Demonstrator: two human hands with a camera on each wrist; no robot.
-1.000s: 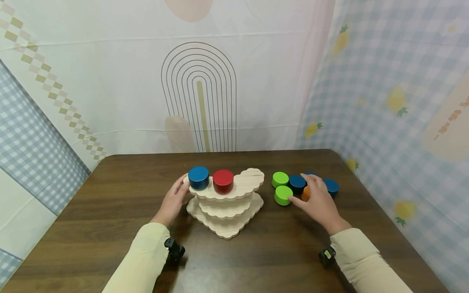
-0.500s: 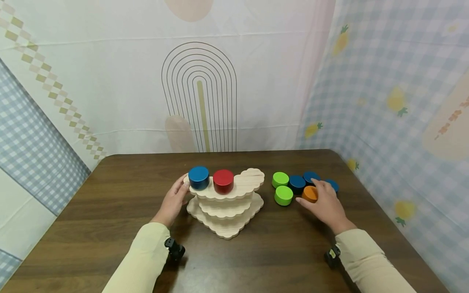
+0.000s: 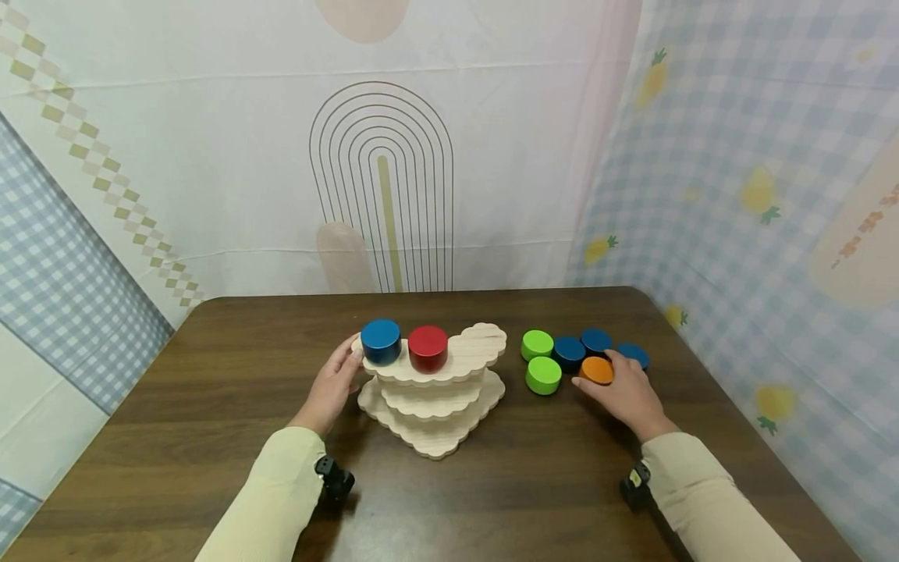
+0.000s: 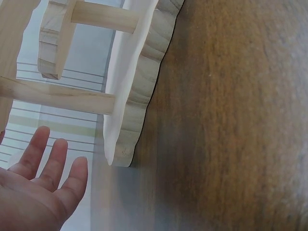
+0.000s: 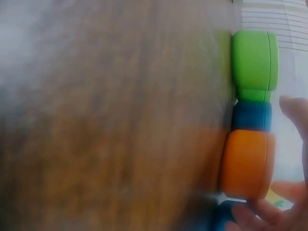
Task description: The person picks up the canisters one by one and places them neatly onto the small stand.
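Note:
In the head view, my left hand [image 3: 333, 390] holds the left end of the top tier of a pale wooden tiered stand [image 3: 485, 343] with wavy edges. In the left wrist view, several fingers [image 4: 52, 161] extend loosely beside the stand's posts. A blue round block [image 3: 381, 341] and a red round block [image 3: 428, 349] stand on that top tier. Over on the right, my right hand [image 3: 627, 394] spans an orange round block [image 3: 596, 371]. The right wrist view shows the thumb [image 5: 294, 111] apart from the orange block [image 5: 246, 163], with other fingertips close at its far side.
Two green round blocks [image 3: 544, 375] stand left of the orange one. Several blue round blocks [image 3: 569, 353] sit behind and beside it, one partly hidden by the right hand. The brown wooden table [image 3: 449, 507] ends at a patterned cloth [image 3: 506, 195] behind.
My right hand has drawn back to the right from beside the front green block and lowered around the orange one, uncovering blue blocks behind. The left hand and stand keep their place.

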